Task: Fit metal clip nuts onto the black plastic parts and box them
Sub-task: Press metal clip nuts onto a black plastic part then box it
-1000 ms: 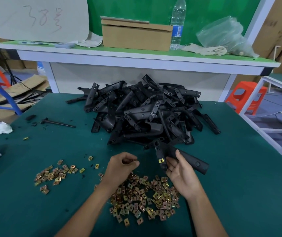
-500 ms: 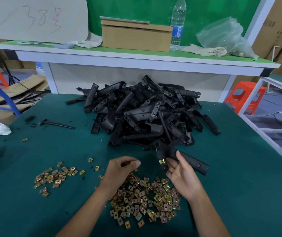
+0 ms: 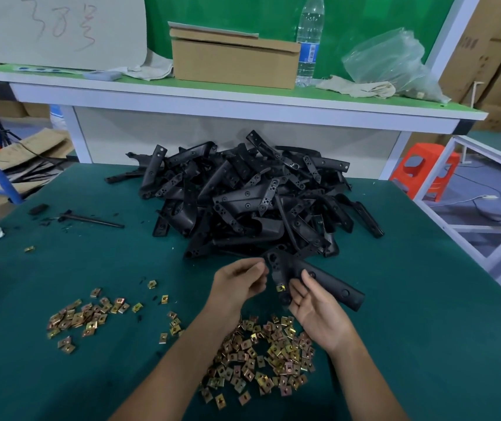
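My right hand (image 3: 319, 314) grips a long black plastic part (image 3: 331, 284) just above the green table, thumb over it and fingers beneath. One brass clip nut (image 3: 280, 288) sits fitted on the part's lower tab. My left hand (image 3: 238, 282) has its fingers curled, with thumb and forefinger pinching a small clip nut that they mostly hide, right at the part's upper end. A big heap of black plastic parts (image 3: 258, 202) lies behind. Loose clip nuts (image 3: 261, 360) are spread under my wrists. The cardboard box (image 3: 234, 62) stands on the rear shelf.
A smaller scatter of clip nuts (image 3: 85, 314) lies to the left, and a black rod (image 3: 91, 220) farther back left. The shelf also carries a water bottle (image 3: 308, 41) and a plastic bag (image 3: 389, 62). A white metal frame (image 3: 471, 235) and an orange stool (image 3: 425, 171) stand to the right.
My left hand has risen from over the nut pile and moved right, up to the black part's upper end. My right hand has kept hold of the part, lifting it slightly.
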`<state>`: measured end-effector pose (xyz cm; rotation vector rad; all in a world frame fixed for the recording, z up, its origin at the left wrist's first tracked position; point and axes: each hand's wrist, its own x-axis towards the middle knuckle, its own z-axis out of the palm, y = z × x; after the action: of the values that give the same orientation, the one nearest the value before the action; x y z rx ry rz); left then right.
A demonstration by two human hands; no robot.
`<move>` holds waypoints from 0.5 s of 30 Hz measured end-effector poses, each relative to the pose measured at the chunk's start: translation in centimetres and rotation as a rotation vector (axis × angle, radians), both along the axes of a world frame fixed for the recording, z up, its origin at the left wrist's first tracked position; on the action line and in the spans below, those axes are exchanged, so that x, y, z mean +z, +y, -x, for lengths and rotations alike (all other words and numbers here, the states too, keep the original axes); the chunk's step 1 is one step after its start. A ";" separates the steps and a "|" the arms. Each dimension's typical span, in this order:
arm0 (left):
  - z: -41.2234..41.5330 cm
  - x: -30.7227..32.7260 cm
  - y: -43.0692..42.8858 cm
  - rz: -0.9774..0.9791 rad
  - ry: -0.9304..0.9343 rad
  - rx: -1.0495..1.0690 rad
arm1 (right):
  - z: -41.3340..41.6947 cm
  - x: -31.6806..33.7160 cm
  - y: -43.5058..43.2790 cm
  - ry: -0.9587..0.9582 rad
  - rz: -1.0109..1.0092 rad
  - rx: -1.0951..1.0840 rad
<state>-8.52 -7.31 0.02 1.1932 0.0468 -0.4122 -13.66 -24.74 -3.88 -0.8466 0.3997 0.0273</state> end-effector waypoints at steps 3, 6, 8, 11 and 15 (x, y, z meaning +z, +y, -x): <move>-0.1 -0.1 -0.6 -0.001 0.015 -0.011 | 0.0 0.0 0.1 -0.021 0.014 0.020; -0.1 -0.1 -0.8 -0.010 0.030 0.007 | 0.1 0.0 0.1 -0.016 0.021 0.012; 0.0 -0.2 -0.9 -0.005 0.032 0.004 | 0.1 0.0 0.1 -0.012 0.009 0.005; 0.2 -0.2 -1.3 -0.001 0.032 -0.004 | 0.0 0.0 0.1 -0.016 0.009 0.005; 0.3 -0.1 -1.7 0.011 0.050 -0.004 | 0.1 0.0 0.1 -0.023 0.013 -0.012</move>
<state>-8.79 -8.97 -0.11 1.1724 0.0855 -0.4451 -13.77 -24.64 -3.92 -0.8563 0.3839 0.0041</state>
